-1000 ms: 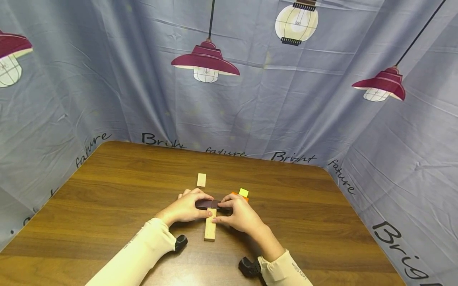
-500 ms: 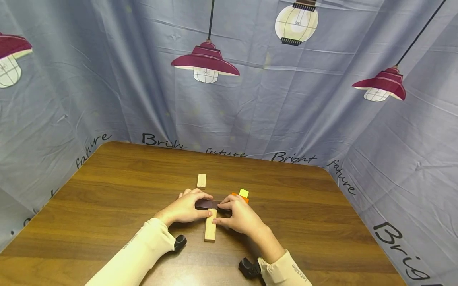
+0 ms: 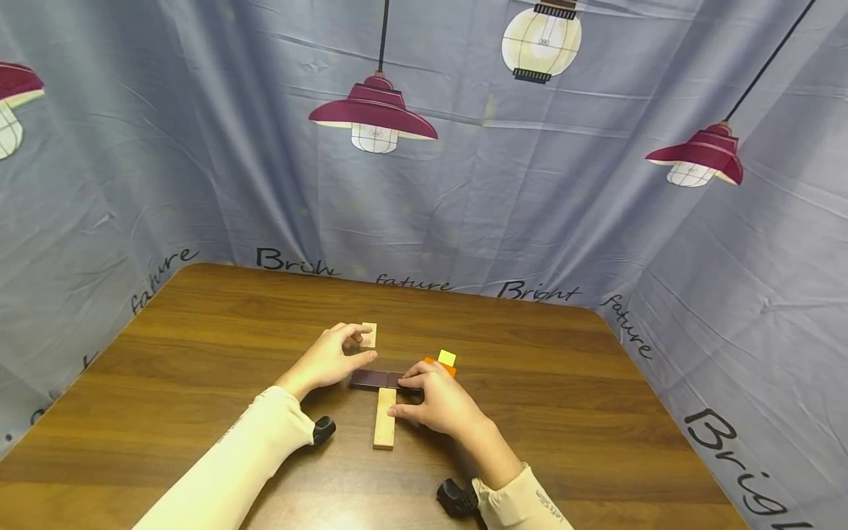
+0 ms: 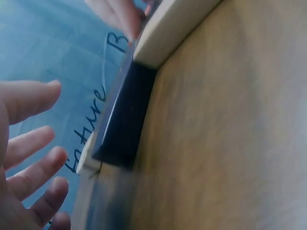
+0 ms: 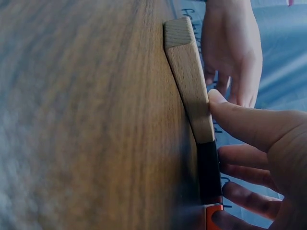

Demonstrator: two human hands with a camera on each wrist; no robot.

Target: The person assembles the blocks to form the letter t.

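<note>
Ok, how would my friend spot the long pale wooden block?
On the brown wooden table, find the row of two dark blocks. The long pale wooden block meets the row's near side and points toward the person, with the right hand touching it. It's clearly longer than the pale wooden piece by the left hand.

Left arm [image 3: 225,460]: cream-sleeved to the wrist, reaching forward and inward | Left hand [image 3: 324,358]: farther forward than the right, fingers [image 4: 36,172] parted, loosely bent, thumb [image 4: 31,99] apart from them | Right arm [image 3: 493,449]: angled inward, bare wrist | Right hand [image 3: 440,397]: back upward, fingers [image 5: 249,198] gently bent forward, thumb [image 5: 247,125] pointing leftward
</note>
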